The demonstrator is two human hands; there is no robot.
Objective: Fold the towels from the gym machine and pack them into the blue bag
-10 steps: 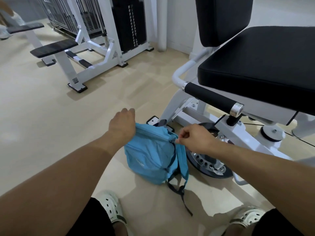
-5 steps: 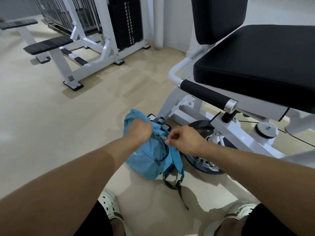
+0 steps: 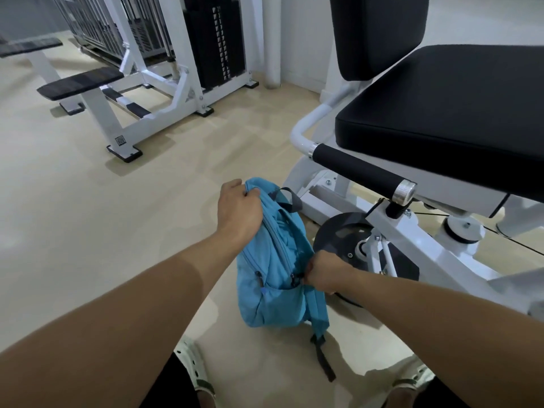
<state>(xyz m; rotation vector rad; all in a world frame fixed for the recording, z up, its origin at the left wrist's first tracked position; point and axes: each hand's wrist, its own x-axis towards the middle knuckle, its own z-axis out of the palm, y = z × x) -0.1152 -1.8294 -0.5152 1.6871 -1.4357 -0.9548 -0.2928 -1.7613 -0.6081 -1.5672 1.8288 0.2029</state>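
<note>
A blue bag (image 3: 270,293) stands upright on the beige floor, just left of the gym machine's black seat (image 3: 459,113). My left hand (image 3: 238,210) grips the bag's top edge and holds it up. My right hand (image 3: 322,275) pinches the zipper pull low on the bag's right side. The zipper line looks closed along the bag's top. No towel shows anywhere in view. A dark strap (image 3: 323,360) trails from the bag's bottom across the floor.
The gym machine's black padded handle (image 3: 362,169) and round black plate (image 3: 341,237) sit right of the bag. A white weight machine with black footplates (image 3: 79,82) stands at the back left. My white clogs (image 3: 194,366) are on the floor below the bag.
My left hand lifted the bag's top upward so it stands taller. My right hand slid down along the zipper from the top to the bag's lower right side.
</note>
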